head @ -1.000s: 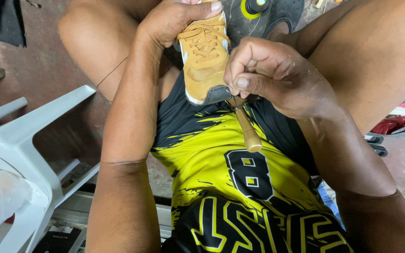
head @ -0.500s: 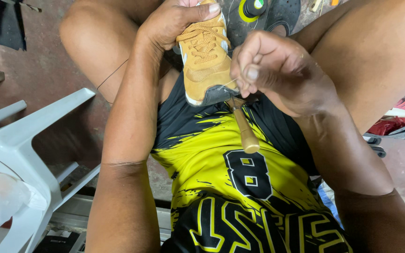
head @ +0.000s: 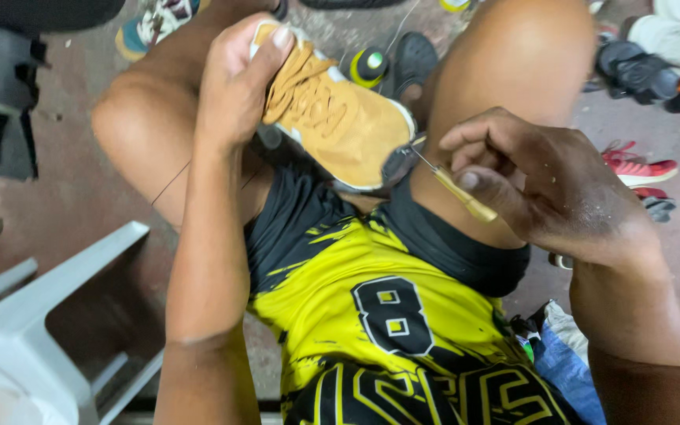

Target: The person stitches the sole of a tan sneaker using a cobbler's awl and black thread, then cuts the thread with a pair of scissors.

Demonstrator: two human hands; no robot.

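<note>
Head view: left hand (head: 238, 86) grip closed around the heel of a tan sneaker (head: 340, 122), right hand (head: 537, 189) grip pinching a wooden-handled awl (head: 458, 191), metal tip at the toe edge, sole hidden, thread faint.

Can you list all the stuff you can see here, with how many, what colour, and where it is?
tan suede lace-up shoe: one, tan, on the lap
wooden-handled awl: one, pale wood, metal tip at the shoe's toe
white plastic chair: one, white, lower left
red sneaker: one, red, floor at right
dark sandals: some, black, upper right
yellow and black jersey: one, on the person
left hand: one, grips the shoe's heel end
right hand: one, pinches the awl
</note>
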